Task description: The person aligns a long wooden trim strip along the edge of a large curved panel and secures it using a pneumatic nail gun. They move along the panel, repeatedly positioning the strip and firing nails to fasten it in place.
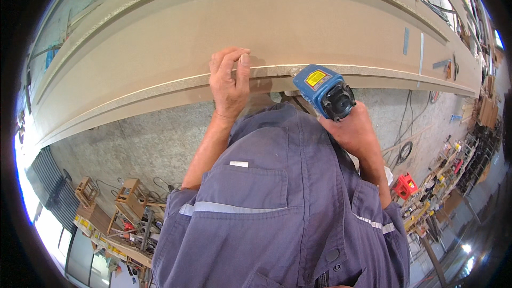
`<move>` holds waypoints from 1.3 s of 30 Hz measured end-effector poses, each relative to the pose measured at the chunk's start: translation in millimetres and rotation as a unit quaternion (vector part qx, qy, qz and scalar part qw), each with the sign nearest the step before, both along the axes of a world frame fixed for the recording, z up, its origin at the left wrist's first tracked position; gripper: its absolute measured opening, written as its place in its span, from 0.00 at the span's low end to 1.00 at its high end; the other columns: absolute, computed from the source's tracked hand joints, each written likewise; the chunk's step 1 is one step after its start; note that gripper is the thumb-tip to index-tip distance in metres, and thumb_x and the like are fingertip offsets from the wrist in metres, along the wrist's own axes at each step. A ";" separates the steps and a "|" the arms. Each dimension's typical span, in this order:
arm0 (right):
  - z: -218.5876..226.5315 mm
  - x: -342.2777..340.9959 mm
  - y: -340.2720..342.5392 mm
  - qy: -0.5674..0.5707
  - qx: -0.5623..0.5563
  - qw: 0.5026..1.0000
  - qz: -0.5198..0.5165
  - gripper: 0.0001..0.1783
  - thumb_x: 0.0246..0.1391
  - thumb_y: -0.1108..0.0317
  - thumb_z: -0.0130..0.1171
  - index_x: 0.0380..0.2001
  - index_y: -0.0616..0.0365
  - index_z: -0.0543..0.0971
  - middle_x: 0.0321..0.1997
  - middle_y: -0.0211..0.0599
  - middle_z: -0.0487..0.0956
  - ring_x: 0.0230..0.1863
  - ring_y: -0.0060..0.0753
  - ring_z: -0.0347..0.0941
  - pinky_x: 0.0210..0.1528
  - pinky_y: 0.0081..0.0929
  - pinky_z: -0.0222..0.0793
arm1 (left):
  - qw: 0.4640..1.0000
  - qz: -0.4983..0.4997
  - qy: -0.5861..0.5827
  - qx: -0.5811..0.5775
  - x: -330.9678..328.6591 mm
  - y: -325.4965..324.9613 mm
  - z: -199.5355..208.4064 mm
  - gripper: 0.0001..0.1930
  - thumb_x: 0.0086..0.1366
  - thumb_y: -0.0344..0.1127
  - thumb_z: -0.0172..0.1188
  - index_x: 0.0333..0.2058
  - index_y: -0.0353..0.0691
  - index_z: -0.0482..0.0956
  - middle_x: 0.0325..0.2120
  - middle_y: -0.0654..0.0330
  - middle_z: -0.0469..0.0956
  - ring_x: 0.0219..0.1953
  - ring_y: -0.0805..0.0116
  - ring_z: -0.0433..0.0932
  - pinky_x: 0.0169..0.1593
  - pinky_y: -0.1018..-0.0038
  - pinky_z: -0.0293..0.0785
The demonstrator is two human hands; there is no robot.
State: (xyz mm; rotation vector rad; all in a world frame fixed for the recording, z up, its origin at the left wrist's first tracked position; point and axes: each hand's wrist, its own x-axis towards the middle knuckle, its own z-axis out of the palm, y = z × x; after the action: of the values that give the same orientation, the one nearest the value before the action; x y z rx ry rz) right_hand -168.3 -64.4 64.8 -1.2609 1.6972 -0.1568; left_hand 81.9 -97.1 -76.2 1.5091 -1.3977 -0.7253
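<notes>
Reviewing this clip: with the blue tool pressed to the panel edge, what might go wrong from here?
1. The left hand grips the edge of the long tan panel right beside the nose of the blue power tool; a slip might catch the fingers.
2. The right hand holds the tool alone, so it may wander off the thin edge strip.
3. Cables lie on the floor nearby, a possible snag or trip.
</notes>
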 end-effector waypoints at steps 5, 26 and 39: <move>-1.4 10.0 -2.5 -0.022 -0.020 0.999 0.019 0.20 0.45 0.72 0.72 0.44 0.61 0.81 0.39 0.52 0.85 0.42 0.53 0.83 0.46 0.39 0.77 | 1.000 0.003 0.000 0.001 3.1 -0.9 -1.7 0.07 0.72 0.34 0.59 0.41 0.39 0.84 0.42 0.55 0.81 0.46 0.57 0.78 0.52 0.63 0.74; -95.4 -114.6 145.4 0.043 -0.069 0.975 -0.206 0.17 0.44 0.68 0.70 0.37 0.68 0.81 0.30 0.48 0.84 0.32 0.39 0.82 0.38 0.35 0.76 | 0.942 -0.242 -0.234 -0.010 -42.1 -12.1 3.5 0.17 0.59 0.41 0.72 0.44 0.42 0.82 0.39 0.58 0.80 0.44 0.56 0.76 0.54 0.59 0.68; -330.1 -255.2 494.0 0.070 0.236 0.860 -0.448 0.21 0.39 0.61 0.71 0.30 0.71 0.85 0.27 0.52 0.85 0.27 0.43 0.85 0.32 0.40 0.79 | 0.933 -0.224 -0.281 -0.031 -203.1 -5.8 -0.9 0.15 0.59 0.42 0.72 0.40 0.40 0.84 0.37 0.57 0.80 0.44 0.54 0.76 0.53 0.59 0.70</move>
State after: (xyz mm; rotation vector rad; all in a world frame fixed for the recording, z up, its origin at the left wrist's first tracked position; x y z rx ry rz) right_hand -423.4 429.5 -265.3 -0.0554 2.1661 -0.1810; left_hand -121.2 -102.9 -77.1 1.4168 -2.2261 -0.5197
